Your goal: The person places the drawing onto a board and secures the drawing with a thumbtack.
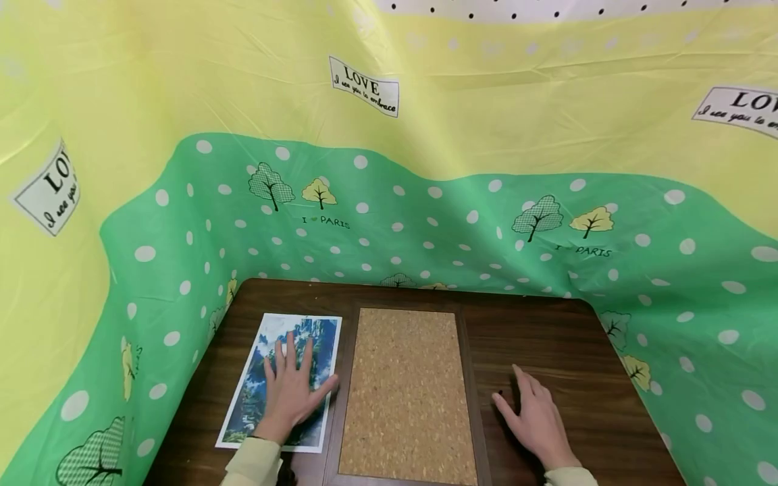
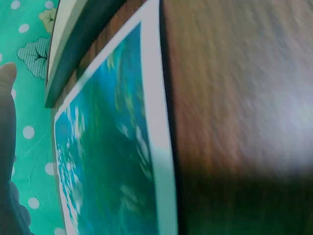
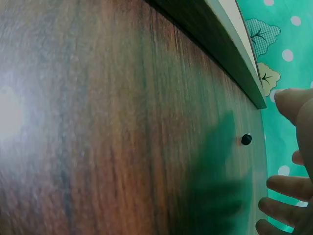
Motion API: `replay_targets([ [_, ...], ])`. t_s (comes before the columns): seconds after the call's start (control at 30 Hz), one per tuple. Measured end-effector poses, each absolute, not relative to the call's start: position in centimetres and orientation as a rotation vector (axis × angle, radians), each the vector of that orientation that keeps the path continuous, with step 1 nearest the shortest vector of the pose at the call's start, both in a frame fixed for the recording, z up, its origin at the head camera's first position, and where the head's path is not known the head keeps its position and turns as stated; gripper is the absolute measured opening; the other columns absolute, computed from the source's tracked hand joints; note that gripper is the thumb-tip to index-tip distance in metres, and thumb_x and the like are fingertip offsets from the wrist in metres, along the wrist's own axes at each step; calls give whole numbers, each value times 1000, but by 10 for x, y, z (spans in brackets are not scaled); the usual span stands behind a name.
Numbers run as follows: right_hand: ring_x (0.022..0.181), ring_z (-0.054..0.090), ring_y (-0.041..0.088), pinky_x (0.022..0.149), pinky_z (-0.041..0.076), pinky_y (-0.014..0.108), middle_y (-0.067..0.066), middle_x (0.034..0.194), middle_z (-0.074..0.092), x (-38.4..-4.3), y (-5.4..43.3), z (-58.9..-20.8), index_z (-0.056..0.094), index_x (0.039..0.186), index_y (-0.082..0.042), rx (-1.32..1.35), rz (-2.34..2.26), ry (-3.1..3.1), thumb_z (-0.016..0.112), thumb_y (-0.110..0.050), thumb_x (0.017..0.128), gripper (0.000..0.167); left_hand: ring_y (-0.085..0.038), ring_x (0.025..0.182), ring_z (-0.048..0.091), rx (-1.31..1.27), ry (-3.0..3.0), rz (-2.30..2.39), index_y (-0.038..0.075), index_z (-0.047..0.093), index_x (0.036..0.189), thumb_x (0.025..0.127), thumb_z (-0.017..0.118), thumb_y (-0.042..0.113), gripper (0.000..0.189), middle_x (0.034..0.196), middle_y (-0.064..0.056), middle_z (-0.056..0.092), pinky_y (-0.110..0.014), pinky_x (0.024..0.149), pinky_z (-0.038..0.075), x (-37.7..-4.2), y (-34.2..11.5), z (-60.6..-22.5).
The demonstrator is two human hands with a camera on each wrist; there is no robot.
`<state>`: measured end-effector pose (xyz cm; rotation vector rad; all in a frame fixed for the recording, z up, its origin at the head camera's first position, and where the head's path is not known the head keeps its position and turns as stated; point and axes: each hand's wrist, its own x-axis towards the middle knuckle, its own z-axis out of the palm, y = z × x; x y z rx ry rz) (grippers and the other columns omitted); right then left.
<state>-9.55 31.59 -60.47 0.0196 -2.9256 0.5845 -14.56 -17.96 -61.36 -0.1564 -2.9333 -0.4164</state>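
Observation:
A landscape print (image 1: 243, 405) with a white border lies on the dark wooden table, left of a framed cork board (image 1: 407, 398). My left hand (image 1: 290, 395) is spread flat over the print, its thumb reaching the print's right edge. To the right of the board, my right hand (image 1: 537, 418) is held low over the table with fingers extended and nothing in them. A small black round-headed piece (image 3: 246, 139), like a push pin, sits on the wood near the right thumb. In the left wrist view the print (image 2: 102, 127) shows blue and green scenery.
The board's raised dark wooden frame (image 1: 474, 405) stands above the table surface between the two hands. A green and yellow patterned curtain (image 1: 425, 229) surrounds the table (image 1: 523, 324) at the back and both sides.

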Motion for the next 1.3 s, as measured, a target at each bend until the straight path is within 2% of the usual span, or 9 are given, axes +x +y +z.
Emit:
replay_targets([
  [0.17,124,51,61,94,45,71,38,142,53,-96,322,-607,41,156,2,-5,673,-2966,69,-44,101,77,-60,153,13,-72,-2968,-419,10,34,164,88,56,82,107,169,-35,13,-81,114,16,-141,-196,-620],
  [0.37,122,53,58,95,46,70,36,138,57,-97,327,-610,45,152,4,13,694,-2949,74,-28,98,69,-64,150,15,83,-3016,-450,2,33,163,91,58,77,106,165,-41,14,-81,113,17,-139,-215,-621],
  [0.67,120,55,54,96,45,67,35,135,60,-101,330,-612,53,145,7,64,651,-2902,74,-14,96,57,-72,140,26,380,-3035,-452,-15,29,156,96,63,62,103,157,-51,17,-80,108,29,-133,-238,-613],
  [0.77,118,56,54,95,46,67,33,130,63,-101,330,-614,57,140,7,79,636,-2861,76,-10,94,53,-71,135,33,423,-3033,-433,-20,31,152,98,66,55,98,151,-53,24,-76,102,39,-132,-245,-614],
  [0.97,109,59,51,88,49,64,27,118,67,-102,332,-617,66,129,4,122,608,-2795,79,-5,90,43,-62,121,52,461,-2990,-414,-21,38,143,97,72,38,82,135,-49,46,-67,80,55,-130,-252,-619],
  [1.13,104,59,48,85,49,63,24,115,66,-104,332,-616,71,125,1,98,602,-2817,80,-6,89,38,-56,101,63,465,-2942,-423,-16,43,141,95,76,28,71,120,-42,59,-65,71,56,-128,-254,-614],
  [1.3,105,59,45,85,48,61,22,116,66,-105,333,-616,73,123,-1,77,615,-2848,80,-7,90,35,-53,82,65,453,-2877,-436,-14,49,133,90,81,16,61,103,-37,65,-64,60,53,-128,-259,-609],
])
